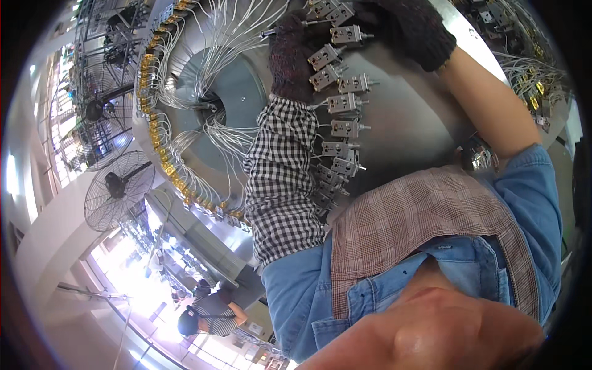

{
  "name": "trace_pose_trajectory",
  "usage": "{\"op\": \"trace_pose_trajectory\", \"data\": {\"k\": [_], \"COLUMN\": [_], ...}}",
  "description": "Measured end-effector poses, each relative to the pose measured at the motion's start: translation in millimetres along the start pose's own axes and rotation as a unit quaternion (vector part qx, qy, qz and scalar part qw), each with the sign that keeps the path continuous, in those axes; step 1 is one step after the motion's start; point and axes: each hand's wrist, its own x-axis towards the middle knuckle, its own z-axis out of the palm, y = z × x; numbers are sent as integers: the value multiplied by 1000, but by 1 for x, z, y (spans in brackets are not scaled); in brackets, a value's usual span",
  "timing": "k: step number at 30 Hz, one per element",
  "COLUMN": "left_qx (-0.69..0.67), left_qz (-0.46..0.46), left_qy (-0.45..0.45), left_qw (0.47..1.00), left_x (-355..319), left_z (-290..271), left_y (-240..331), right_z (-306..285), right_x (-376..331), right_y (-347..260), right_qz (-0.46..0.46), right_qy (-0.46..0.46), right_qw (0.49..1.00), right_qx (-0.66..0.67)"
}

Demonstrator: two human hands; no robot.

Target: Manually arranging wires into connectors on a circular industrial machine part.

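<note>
Both hands wore dark knitted gloves and worked at the rim of a large round metal machine table (407, 117). The left hand (295, 58), its forearm covered by a black-and-white checked sleeve guard (282, 179), rested on the table beside a curved row of small grey socket parts (342, 105) with metal pins. The right hand (407, 28) lay over the upper parts of that row, its fingers hidden against them. Thin white wires (216, 37) fanned from the table's centre to a ring of brass-coloured fittings (161, 148). To the left stood two wire-caged fans (117, 188), and another person in a striped shirt (213, 314) was near the lower edge.
</note>
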Motion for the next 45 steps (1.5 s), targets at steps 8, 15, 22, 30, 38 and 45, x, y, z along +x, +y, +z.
{"op": "trace_pose_trajectory", "data": {"k": [8,15,22,30,38,45], "left_qx": [96,155,302,125,-32,-199], "left_qz": [195,182,347,179,-16,22], "left_qy": [-25,58,71,-14,-22,-27], "left_qw": [976,969,885,976,999,979], "left_x": [19,2,53,40,30,44], "left_z": [-59,-75,-59,-46,4,-28], "left_y": [-4,-9,5,-31,-31,-31], "right_z": [24,2,-5,5,-17,-11], "right_x": [16,31,60,43,56,34], "right_y": [-8,12,9,4,17,10], "right_qz": [18,-34,-123,-38,-59,-38], "right_qy": [79,139,119,114,134,86], "right_qw": [997,989,966,992,988,992], "right_qx": [14,-38,-195,-44,-42,-89]}}
